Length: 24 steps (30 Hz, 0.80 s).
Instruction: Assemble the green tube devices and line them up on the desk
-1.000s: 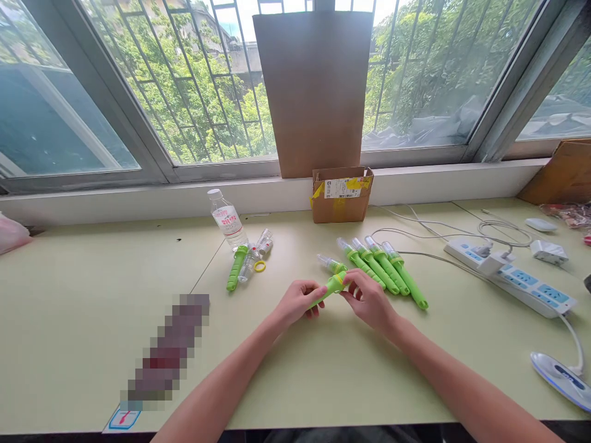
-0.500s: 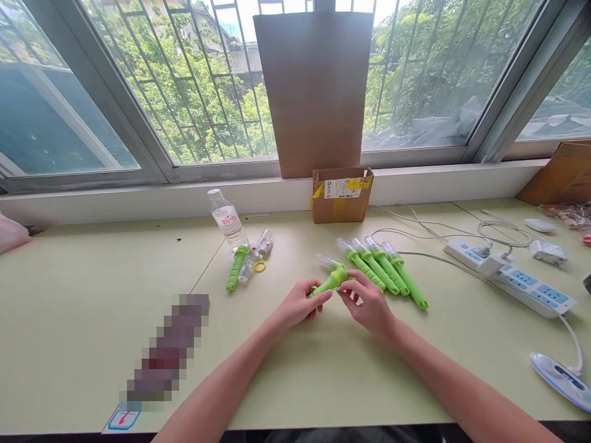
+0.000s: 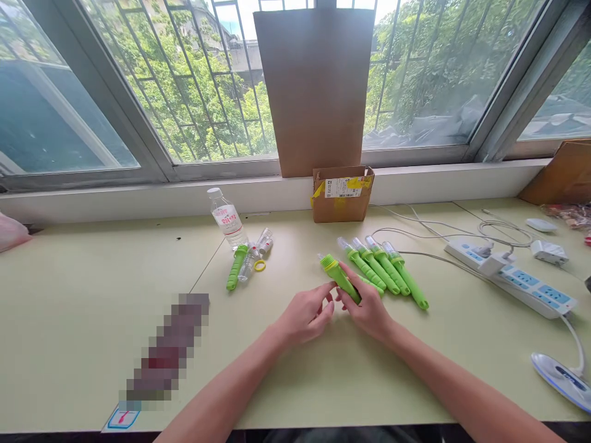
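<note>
A green plastic handle (image 3: 340,278) with a threaded, ridged top and a yellow ring is held by my right hand (image 3: 369,307), tilted with its top up and to the left. My left hand (image 3: 307,314) is just left of it, fingers loosely bent and apart, the fingertips close to the handle; I see nothing held there. Behind the held handle lies another green handle, mostly hidden, its clear tip showing. Several green handles with clear caps (image 3: 376,267) lie in a row to the right. At left lie a loose green handle (image 3: 236,267), clear caps (image 3: 249,263) and a yellow ring (image 3: 260,266).
A water bottle (image 3: 228,221) stands at the back left. A small cardboard box (image 3: 341,209) is against the sill. On the right lie a power strip (image 3: 512,277), cables and a white-blue device (image 3: 561,381). A blurred-out object (image 3: 168,351) lies at the left front.
The green handle has passed from my left hand to my right and turned, its threaded top now pointing up and left. My left hand has let go and drawn slightly down.
</note>
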Motion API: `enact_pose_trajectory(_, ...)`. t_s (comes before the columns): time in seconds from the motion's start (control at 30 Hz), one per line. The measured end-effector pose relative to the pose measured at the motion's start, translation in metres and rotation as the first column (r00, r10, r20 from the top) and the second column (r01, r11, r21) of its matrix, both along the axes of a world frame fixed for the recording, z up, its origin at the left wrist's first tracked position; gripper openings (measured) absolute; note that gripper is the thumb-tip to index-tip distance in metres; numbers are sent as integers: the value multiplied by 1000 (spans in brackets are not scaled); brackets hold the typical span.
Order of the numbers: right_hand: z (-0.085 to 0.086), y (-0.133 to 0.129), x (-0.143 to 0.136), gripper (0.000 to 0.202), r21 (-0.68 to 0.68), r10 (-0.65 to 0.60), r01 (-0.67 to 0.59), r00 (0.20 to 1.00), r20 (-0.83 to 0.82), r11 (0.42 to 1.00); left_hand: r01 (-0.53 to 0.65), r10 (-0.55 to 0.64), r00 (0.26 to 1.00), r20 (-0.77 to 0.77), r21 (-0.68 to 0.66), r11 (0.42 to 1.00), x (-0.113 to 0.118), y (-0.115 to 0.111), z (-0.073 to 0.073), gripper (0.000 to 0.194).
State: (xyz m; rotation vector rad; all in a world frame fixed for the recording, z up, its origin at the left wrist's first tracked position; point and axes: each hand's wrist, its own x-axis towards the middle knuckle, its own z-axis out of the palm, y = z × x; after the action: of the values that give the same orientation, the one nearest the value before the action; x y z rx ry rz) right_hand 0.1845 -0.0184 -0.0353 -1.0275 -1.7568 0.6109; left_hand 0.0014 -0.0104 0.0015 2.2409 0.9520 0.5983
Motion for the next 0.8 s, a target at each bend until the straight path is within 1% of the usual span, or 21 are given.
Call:
enact_pose_trajectory(0.03,-1,0,0,56,-18,-16,16,1000,-13,1000,-38,41,998,-38,78,996,-2,3,-1,38)
enact_pose_trajectory(0.1,-4,1,0,54,-24,-31,31,999,-10,999,-175,200,975,-95,222,959,-8,15,-6,34)
enact_pose_trajectory(0.13,-5,1,0,54,-8,-35,35,999,-1,999,-264,306,945,-116,282,922,-12,22,-8,34)
enact_pose_trajectory(0.17,-6,2,0,53,19,-37,37,999,8,999,-348,414,899,-139,344,872,-16,30,-11,35)
enact_pose_trajectory(0.23,-6,3,0,53,89,-37,34,999,31,995,-460,586,789,-185,455,763,-27,48,-15,36)
enact_pose_trajectory(0.3,-6,4,1,53,150,-40,31,998,56,988,-478,682,692,-237,557,679,-38,64,-20,40)
enact_pose_trajectory(0.37,-5,5,2,53,183,-41,26,996,74,983,-487,753,593,-286,618,618,-47,77,-24,47)
enact_pose_trajectory(0.4,-5,5,2,54,190,-38,22,996,79,981,-496,772,553,-312,621,607,-50,81,-25,52)
enact_pose_trajectory(0.47,-5,6,2,54,194,-32,15,996,84,981,-520,777,515,-363,589,619,-52,86,-28,57)
enact_pose_trajectory(0.53,-6,6,2,54,191,-30,12,995,92,981,-532,765,521,-378,557,638,-52,86,-27,56)
enact_pose_trajectory(0.57,-6,6,2,54,188,-30,12,995,96,982,-532,766,528,-367,560,635,-51,85,-27,53)
enact_pose_trajectory(0.63,-6,5,1,53,183,-26,7,995,101,983,-524,781,534,-325,597,607,-50,84,-25,49)
enact_pose_trajectory(0.7,-6,4,1,54,179,-18,0,995,98,984,-506,788,534,-306,631,588,-50,84,-26,50)
enact_pose_trajectory(0.73,-6,4,1,54,176,-13,-4,995,95,984,-505,787,531,-313,628,591,-51,85,-27,53)
enact_pose_trajectory(0.8,-6,4,1,55,168,-5,-10,996,89,986,-527,776,522,-354,582,619,-53,89,-31,60)
